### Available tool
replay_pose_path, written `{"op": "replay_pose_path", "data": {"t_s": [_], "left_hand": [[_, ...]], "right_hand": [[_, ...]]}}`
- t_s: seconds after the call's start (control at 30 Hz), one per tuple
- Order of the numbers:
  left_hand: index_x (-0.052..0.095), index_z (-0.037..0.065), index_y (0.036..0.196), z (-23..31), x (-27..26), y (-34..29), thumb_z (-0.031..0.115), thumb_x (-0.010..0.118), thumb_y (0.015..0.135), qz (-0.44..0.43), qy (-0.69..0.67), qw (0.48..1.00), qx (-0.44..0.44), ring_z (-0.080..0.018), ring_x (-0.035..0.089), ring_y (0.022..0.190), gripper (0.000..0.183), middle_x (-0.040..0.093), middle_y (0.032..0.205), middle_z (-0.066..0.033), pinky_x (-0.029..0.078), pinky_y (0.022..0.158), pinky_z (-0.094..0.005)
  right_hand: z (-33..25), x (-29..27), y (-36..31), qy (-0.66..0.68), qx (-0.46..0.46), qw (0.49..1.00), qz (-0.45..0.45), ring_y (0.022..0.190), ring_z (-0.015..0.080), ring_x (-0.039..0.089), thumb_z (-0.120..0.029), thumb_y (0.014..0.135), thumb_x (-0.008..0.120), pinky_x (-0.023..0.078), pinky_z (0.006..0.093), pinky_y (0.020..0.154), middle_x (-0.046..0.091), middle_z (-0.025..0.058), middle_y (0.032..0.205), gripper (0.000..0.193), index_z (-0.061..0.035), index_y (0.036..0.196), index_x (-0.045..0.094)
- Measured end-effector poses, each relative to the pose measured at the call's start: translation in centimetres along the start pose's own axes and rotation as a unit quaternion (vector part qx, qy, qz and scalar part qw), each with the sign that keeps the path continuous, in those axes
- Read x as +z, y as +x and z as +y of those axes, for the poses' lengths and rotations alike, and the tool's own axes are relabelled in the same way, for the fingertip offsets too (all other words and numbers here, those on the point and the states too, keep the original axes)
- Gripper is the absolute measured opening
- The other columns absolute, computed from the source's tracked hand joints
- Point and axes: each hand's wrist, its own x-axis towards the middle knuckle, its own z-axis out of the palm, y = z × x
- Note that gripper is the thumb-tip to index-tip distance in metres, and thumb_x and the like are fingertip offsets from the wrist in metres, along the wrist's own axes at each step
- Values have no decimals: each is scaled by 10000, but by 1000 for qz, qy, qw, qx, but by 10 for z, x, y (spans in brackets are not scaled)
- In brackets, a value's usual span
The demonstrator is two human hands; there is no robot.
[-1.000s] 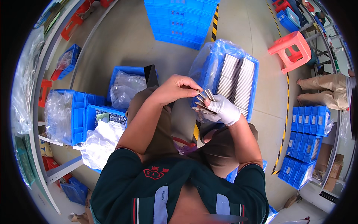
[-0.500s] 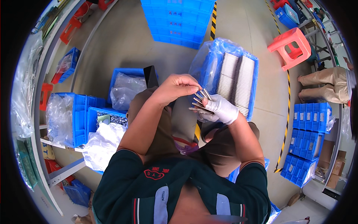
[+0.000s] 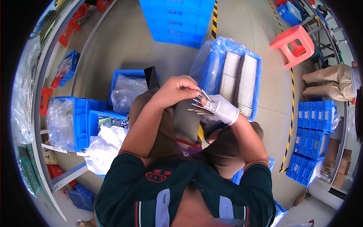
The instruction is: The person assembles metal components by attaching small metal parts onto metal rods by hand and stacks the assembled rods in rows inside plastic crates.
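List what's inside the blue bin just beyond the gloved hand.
The bin holds two rows of thin, pale, closely packed pieces; clear plastic drapes its left side. The rows hide its floor, and the right hand covers its near left corner.

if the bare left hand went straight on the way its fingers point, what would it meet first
Most likely the thin, silver-coloured metal rods fanned out in the white-gloved right hand. The bare left hand may be touching them; depth is unclear.
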Motion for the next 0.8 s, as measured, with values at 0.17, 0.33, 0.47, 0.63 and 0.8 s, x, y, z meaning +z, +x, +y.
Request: {"op": "replay_pose_path", "data": {"t_s": [0.17,0.33,0.47,0.63,0.8], "left_hand": [[651,-12,870,4,1,0,9,620,769,12,-18,1000,-14,-114,563,811,108,598,876,-53,439,726,-233],[656,2,872,3,2,-1,-8,619,761,-21,-15,1000,-10,-114,564,815,118,600,883,-58,441,729,-236],[656,9,877,2,3,0,-12,618,763,-32,-16,999,-3,-113,569,815,122,606,874,-53,445,729,-234],[641,-1,893,-3,7,2,15,605,786,-31,-56,997,-50,-110,577,813,114,623,871,-51,452,729,-228],[630,0,913,0,5,11,166,589,838,173,-128,976,-36,-98,563,804,186,626,865,-47,437,753,-242]], "right_hand": [[-2,2,0,-35,23,999,-12,474,57,354,-484,827,544,265,208,416,427,-35,577,451,-37,871,588],[1,4,2,-28,24,999,-11,475,61,346,-463,833,552,266,221,425,419,-39,570,415,-51,787,565],[6,3,3,-17,21,1000,-9,477,59,347,-448,838,553,268,220,425,419,-40,569,397,-55,783,571],[9,3,4,-54,-7,998,16,473,56,366,-448,838,553,272,217,414,424,-38,561,384,-67,793,560],[11,-15,6,84,-23,994,-59,451,49,336,-492,795,579,240,202,389,401,-37,557,427,-69,837,532]]}}
